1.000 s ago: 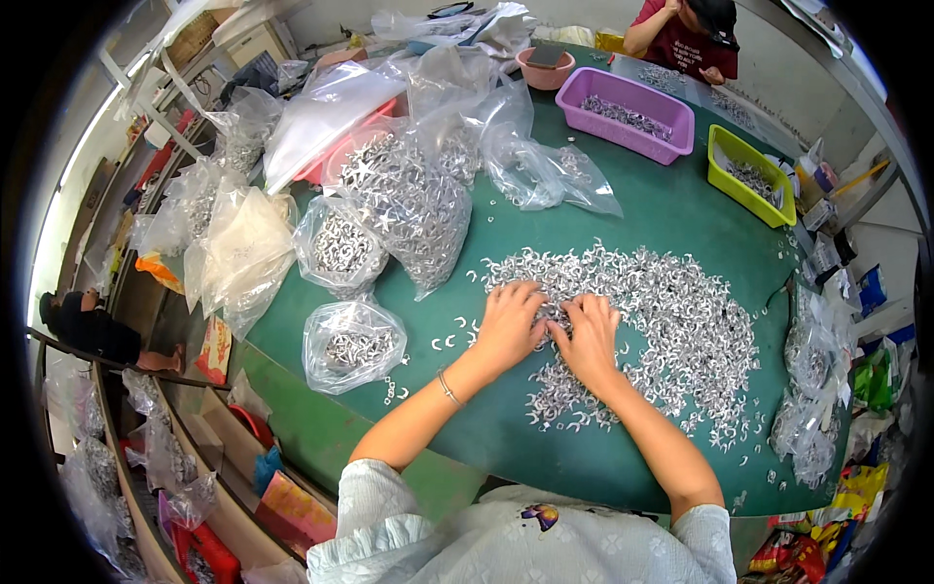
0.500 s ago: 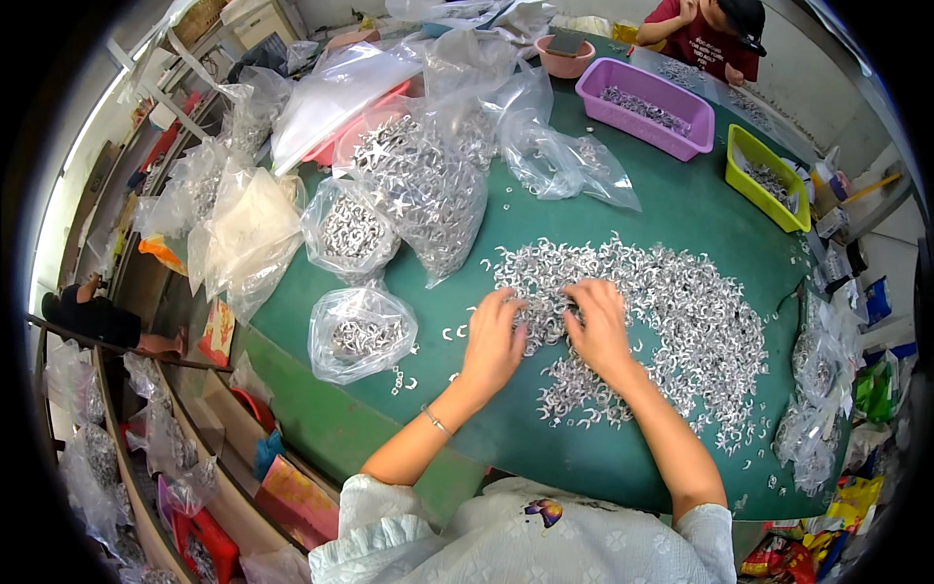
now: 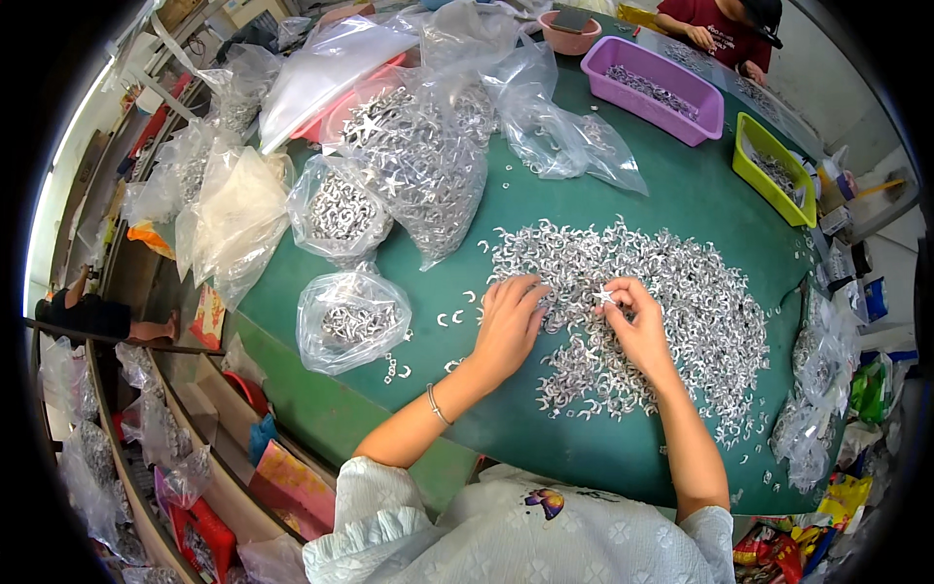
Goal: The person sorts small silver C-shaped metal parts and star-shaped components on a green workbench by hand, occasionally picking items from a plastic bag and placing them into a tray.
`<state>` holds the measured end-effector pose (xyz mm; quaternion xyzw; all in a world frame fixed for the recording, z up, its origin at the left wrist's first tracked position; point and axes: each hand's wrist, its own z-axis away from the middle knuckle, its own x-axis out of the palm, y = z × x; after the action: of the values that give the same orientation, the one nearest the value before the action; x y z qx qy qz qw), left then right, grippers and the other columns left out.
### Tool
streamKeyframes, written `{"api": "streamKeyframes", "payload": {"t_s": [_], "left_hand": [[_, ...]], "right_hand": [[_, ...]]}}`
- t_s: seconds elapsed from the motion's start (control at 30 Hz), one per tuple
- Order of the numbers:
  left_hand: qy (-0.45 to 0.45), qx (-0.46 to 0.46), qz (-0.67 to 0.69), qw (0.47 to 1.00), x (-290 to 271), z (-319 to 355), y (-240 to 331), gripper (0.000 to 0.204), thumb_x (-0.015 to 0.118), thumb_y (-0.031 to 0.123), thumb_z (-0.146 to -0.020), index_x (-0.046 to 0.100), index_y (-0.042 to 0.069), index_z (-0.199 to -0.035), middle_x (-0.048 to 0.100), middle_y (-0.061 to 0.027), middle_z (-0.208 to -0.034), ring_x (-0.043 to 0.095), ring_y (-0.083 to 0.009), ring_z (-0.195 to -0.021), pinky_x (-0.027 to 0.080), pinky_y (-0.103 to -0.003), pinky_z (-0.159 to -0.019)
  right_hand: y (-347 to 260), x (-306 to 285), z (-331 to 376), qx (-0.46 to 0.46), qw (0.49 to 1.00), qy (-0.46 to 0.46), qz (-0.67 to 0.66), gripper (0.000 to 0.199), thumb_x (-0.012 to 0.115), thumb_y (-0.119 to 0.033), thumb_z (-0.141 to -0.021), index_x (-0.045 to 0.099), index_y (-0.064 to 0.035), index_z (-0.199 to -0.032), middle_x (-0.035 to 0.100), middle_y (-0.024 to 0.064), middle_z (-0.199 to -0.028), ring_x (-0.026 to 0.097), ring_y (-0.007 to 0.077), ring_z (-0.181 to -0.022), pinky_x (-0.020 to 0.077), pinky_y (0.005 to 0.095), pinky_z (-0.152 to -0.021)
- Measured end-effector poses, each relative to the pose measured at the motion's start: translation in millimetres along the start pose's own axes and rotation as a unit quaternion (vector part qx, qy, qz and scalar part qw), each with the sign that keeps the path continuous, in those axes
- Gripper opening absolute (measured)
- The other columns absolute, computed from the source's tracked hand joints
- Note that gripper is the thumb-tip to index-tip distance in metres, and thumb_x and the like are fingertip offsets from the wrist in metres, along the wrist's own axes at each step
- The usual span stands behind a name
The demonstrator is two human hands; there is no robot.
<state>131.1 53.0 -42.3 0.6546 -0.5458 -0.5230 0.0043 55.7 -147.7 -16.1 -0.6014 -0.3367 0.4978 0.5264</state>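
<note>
A wide heap of small silver crescent-shaped metal pieces (image 3: 700, 321) lies spread over the green table (image 3: 428, 409). At the heap's left edge rests my left hand (image 3: 511, 321), its fingers extended and slightly bent against the pieces; nothing shows in its grasp. My right hand (image 3: 637, 326) is over the middle of the heap. Between its thumb and fingertips it pinches a silver star-shaped piece (image 3: 604, 296). Left of my left hand, an open clear bag (image 3: 355, 321) holds similar pieces, and a few loose ones lie beside it.
Behind stand a large clear bag of silver pieces (image 3: 428, 165) and a smaller one (image 3: 341, 209). A purple basin (image 3: 705, 119) and a yellow-green basin (image 3: 769, 185) hold more at the far right. Another person (image 3: 720, 39) sits across the table. Filled bags (image 3: 817, 380) line the right edge.
My right hand has lifted from the heap and turned, now pinching a star-shaped piece. My left hand has shifted slightly right. The person across has lowered a hand to the table.
</note>
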Motion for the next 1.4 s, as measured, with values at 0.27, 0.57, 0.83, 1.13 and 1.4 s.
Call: {"api": "streamKeyframes", "payload": {"t_s": [0.27, 0.57, 0.83, 1.13, 1.4], "left_hand": [[-0.081, 0.038, -0.044, 0.995, 30.8, -37.9, 1.6, 0.029, 0.07, 0.008, -0.077, 0.062, 0.008, -0.104, 0.055, -0.007, -0.098, 0.05, -0.0246, -0.101, 0.035, -0.04, -0.083], [-0.072, -0.199, 0.304, 0.929, 15.0, -32.6, 4.7, 0.019, 0.065, 0.002, -0.086, 0.061, 0.002, -0.104, 0.068, -0.0071, -0.094, 0.064, -0.0139, -0.082, 0.052, -0.027, -0.076], [-0.168, -0.435, 0.698, 0.544, -14.8, -7.6, 40.5, 0.025, 0.053, 0.012, -0.095, 0.056, 0.0, -0.117, 0.065, -0.0111, -0.099, 0.063, -0.0194, -0.091, 0.052, -0.032, -0.083], [-0.182, -0.476, 0.786, 0.349, -13.7, 46.8, 39.1, 0.033, 0.046, 0.03, -0.1, 0.051, 0.008, -0.076, 0.045, -0.001, -0.067, 0.049, -0.0143, -0.061, 0.043, -0.024, -0.057], [-0.042, -0.512, 0.653, 0.557, -40.0, 56.1, 50.7, 0.034, 0.053, 0.029, -0.098, 0.057, 0.007, -0.073, 0.053, -0.0014, -0.072, 0.045, -0.0088, -0.06, 0.032, -0.023, -0.05]], "right_hand": [[-1.0, -14.4, 0.7, 0.051, 0.987, -0.012, -0.15, 0.016, 0.057, 0.002, -0.089, 0.055, -0.0023, -0.104, 0.063, 0.0037, -0.088, 0.059, 0.0087, -0.081, 0.0468, 0.0213, -0.077], [2.4, -31.0, 10.7, 0.096, 0.969, -0.028, -0.227, 0.02, 0.057, -0.007, -0.093, 0.062, 0.0003, -0.111, 0.068, 0.0065, -0.09, 0.058, 0.0084, -0.073, 0.0456, 0.0221, -0.068], [-15.2, -13.8, 37.8, 0.138, 0.967, -0.095, -0.193, 0.015, 0.06, -0.009, -0.093, 0.068, 0.0027, -0.097, 0.064, 0.0015, -0.07, 0.052, 0.0049, -0.058, 0.0402, 0.0201, -0.053], [-23.2, 22.6, 1.7, -0.217, 0.947, -0.028, 0.234, 0.031, 0.071, -0.012, -0.08, 0.066, -0.0045, -0.109, 0.066, 0.0068, -0.101, 0.061, 0.0216, -0.091, 0.0457, 0.0335, -0.078], [1.8, 25.5, -3.7, -0.306, 0.857, -0.15, 0.387, 0.025, 0.071, -0.016, -0.077, 0.062, -0.0102, -0.099, 0.053, 0.0084, -0.126, 0.049, 0.0264, -0.118, 0.0335, 0.0474, -0.101]]}}
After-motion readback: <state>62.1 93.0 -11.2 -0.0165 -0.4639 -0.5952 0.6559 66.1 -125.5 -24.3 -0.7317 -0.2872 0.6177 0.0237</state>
